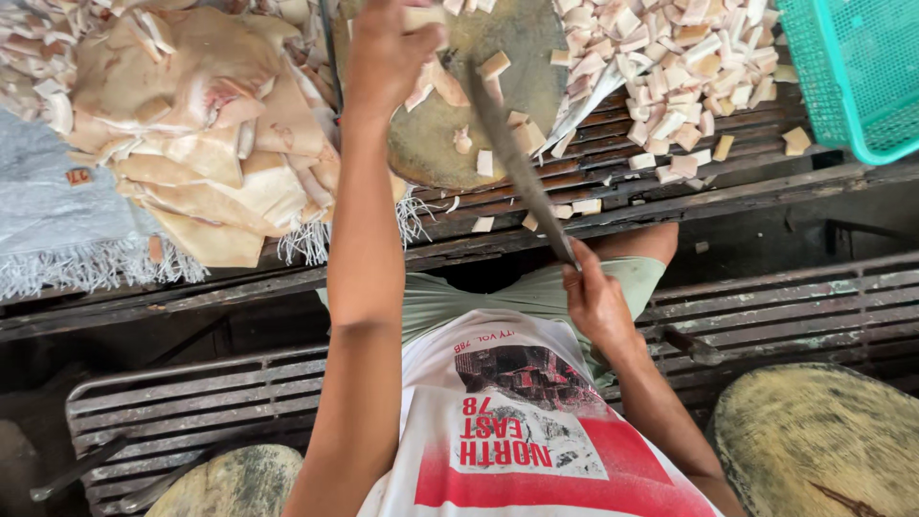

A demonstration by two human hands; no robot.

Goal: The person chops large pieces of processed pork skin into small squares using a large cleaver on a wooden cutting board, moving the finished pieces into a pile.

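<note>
My left hand (383,53) reaches out over a round wooden chopping block (431,144) and is closed on a pale strip of pork skin (426,17) at the block's far side. My right hand (593,302) is close to my body and grips the handle of a long knife (512,158). Its blade slants up and left across the block toward my left hand. Small cut cubes of skin (493,67) lie scattered on the block.
Large uncut skin sheets (211,124) are stacked left of the block, over a grey fringed cloth (57,211). Cut pieces (661,67) are heaped to the right, beside a teal plastic basket (852,77). Everything rests on dark wooden slats (670,172). Two more round blocks (823,440) sit lower down.
</note>
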